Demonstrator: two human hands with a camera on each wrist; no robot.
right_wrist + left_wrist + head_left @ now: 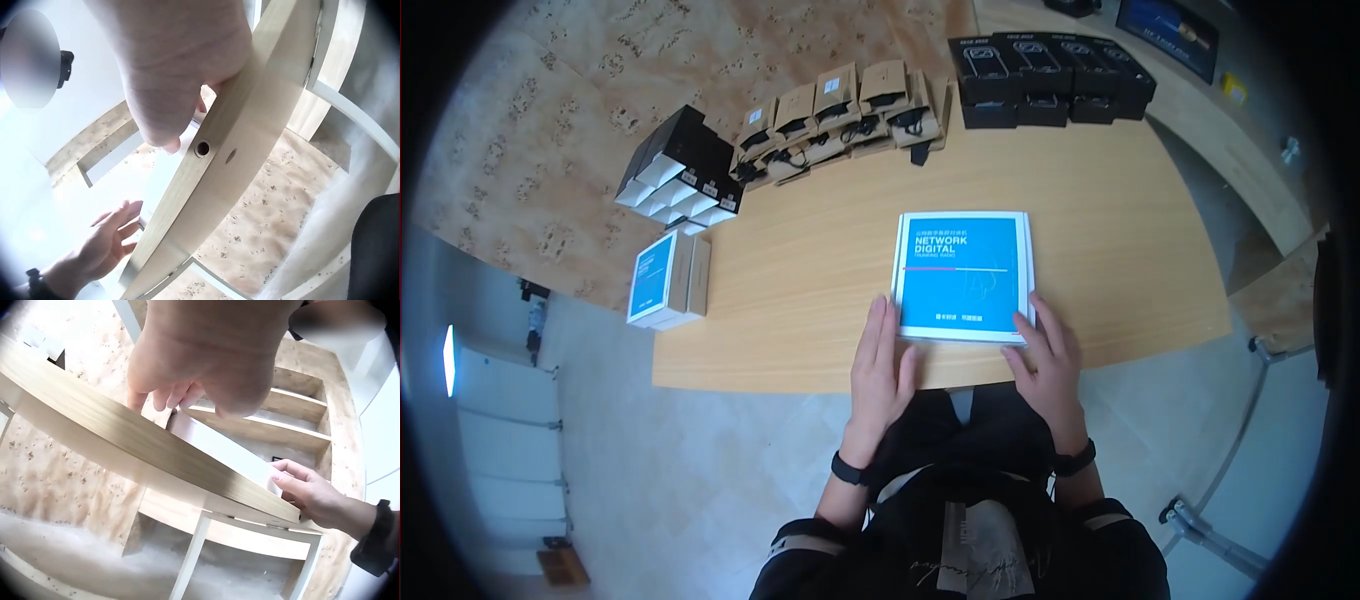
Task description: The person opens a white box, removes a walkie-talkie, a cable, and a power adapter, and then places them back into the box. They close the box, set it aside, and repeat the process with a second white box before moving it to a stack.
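A flat white box with a blue top [962,275], printed "NETWORK DIGITAL", lies on the wooden table [800,300] near its front edge. The left hand [880,370] rests along the box's lower left corner with its fingers straight. At the lower right corner, the right hand [1050,365] touches the side and front edge, fingers relaxed. In the left wrist view the box's white side [219,447] shows between the left hand [200,369] and the right hand [312,494]. The right wrist view has the right hand [181,75] above the table edge, and the left hand [103,247] beyond.
Two similar blue-topped boxes [655,280] stand at the table's left end. Behind them are black boxes with white openings [680,170]. Open brown cartons [835,95] with black items line the back, and stacked black boxes [1050,75] stand at the back right.
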